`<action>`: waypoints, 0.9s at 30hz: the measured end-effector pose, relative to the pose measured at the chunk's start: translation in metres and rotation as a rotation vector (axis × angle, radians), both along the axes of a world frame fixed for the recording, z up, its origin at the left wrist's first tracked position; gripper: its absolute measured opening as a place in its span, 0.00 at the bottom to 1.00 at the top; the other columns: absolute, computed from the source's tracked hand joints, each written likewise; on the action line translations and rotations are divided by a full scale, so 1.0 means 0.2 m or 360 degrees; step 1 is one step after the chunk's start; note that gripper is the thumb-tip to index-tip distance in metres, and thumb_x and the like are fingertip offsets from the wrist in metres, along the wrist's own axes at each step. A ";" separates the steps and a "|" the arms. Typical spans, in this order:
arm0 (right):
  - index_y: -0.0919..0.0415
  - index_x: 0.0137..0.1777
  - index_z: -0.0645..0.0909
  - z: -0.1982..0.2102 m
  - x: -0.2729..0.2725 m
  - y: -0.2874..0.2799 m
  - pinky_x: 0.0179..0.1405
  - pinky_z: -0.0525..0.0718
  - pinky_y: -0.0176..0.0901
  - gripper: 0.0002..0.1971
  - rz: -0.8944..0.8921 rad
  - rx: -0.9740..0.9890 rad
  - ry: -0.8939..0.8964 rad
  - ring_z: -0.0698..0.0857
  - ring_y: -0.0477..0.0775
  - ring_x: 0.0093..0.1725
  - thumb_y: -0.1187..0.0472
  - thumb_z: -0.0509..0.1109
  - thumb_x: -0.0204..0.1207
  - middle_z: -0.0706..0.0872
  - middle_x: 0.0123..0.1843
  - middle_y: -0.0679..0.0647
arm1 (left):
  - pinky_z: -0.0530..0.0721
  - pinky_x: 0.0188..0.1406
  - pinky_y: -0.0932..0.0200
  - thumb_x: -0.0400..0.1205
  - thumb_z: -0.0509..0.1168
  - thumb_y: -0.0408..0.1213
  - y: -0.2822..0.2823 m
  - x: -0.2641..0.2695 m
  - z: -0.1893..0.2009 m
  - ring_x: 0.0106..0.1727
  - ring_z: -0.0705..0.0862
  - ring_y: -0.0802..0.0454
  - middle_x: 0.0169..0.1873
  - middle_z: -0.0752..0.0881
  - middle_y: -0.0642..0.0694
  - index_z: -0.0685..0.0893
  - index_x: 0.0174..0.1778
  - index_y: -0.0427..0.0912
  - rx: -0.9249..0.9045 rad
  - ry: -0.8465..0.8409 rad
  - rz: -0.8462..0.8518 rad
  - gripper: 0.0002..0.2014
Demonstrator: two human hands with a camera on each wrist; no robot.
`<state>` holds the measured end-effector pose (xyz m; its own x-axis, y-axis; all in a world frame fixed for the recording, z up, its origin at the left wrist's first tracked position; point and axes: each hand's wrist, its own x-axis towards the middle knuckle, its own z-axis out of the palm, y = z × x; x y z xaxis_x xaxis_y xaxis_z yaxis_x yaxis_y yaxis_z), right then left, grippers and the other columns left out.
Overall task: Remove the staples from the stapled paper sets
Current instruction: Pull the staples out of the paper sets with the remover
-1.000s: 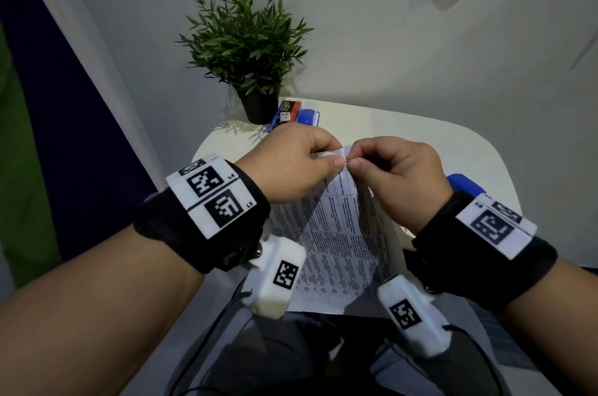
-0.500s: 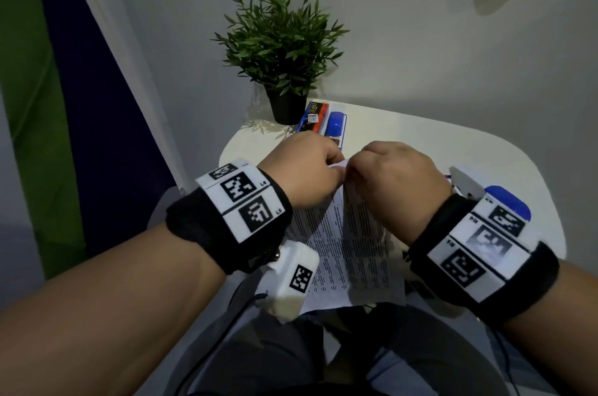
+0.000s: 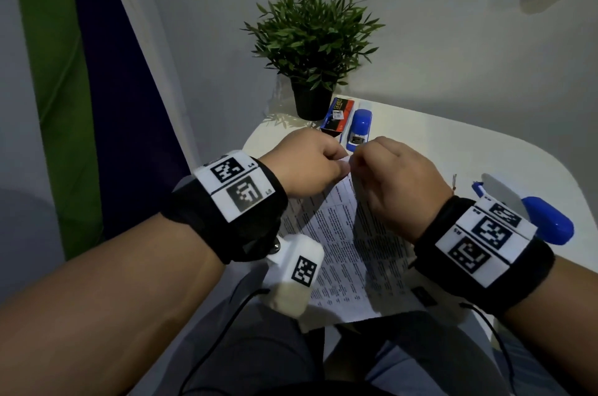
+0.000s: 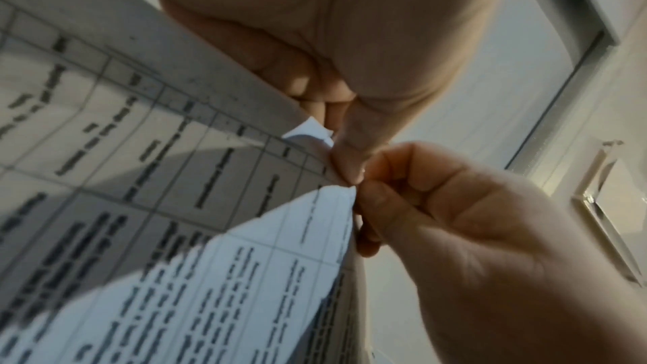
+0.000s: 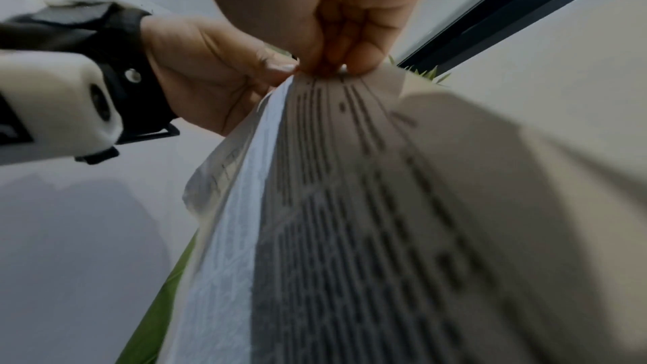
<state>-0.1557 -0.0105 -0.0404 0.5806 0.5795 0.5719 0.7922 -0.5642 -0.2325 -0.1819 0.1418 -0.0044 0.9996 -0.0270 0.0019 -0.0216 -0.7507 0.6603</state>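
Fingers of my left hand and my right hand are curled in tight, both pinching the top corner of the stapled paper set, knuckles nearly touching. From the head view, the paper set hangs from that corner down toward my lap, printed tables facing up, its lower part past the near edge of the bench. Taking the potted plant as my landmark: the corner I'm pinching sits in front of the plant, nearer me. A staple box lies just right of the pot, and a blue stapler lies right beside the box. Another blue stapler sits far to the plant's right, behind my right wrist.

Left wrist view now: my left thumb presses the corner of the paper set against curled fingers, and my right hand comes in from the lower right, its thumb and forefinger nipping the same corner where the sheets begin to part. I can't make out the staple itself.

Right wrist view: my right fingers bunch over the corner, pinching it, with my left hand pinching alongside, thumbnail right at the paper's edge. The sheets fan downward, blurred. Plant leaves peek just beyond my fingers.
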 end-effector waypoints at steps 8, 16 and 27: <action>0.54 0.39 0.80 0.12 0.06 0.08 0.31 0.66 0.31 0.05 -0.0193 0.0281 0.0511 0.72 0.43 0.30 0.64 0.68 0.76 0.79 0.31 0.42 | 0.81 0.51 0.58 0.81 0.66 0.38 0.18 -0.04 -0.09 0.43 0.82 0.53 0.35 0.84 0.54 0.85 0.40 0.48 -0.0100 0.0037 0.0245 0.05; 0.58 0.50 0.82 0.03 0.06 0.36 0.41 0.71 0.37 0.05 -0.0135 -0.0091 0.0891 0.77 0.49 0.43 0.65 0.67 0.77 0.80 0.36 0.47 | 0.84 0.53 0.53 0.82 0.63 0.40 0.67 -0.29 -0.12 0.47 0.86 0.51 0.43 0.88 0.51 0.88 0.51 0.46 -0.0178 -0.0288 0.1082 0.08; 0.63 0.59 0.84 -0.13 0.15 1.22 0.56 0.80 0.43 0.13 -0.0061 -0.0662 0.0888 0.83 0.61 0.60 0.68 0.60 0.80 0.86 0.60 0.60 | 0.79 0.56 0.48 0.82 0.63 0.41 1.19 -0.55 -0.02 0.51 0.84 0.38 0.47 0.87 0.39 0.87 0.54 0.43 0.0395 -0.0487 0.1443 0.11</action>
<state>-0.1261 0.2332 -0.0666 0.7476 0.6590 -0.0828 0.5949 -0.7199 -0.3575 -0.2913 0.3803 -0.0079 0.5994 0.7140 0.3618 0.4865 -0.6839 0.5437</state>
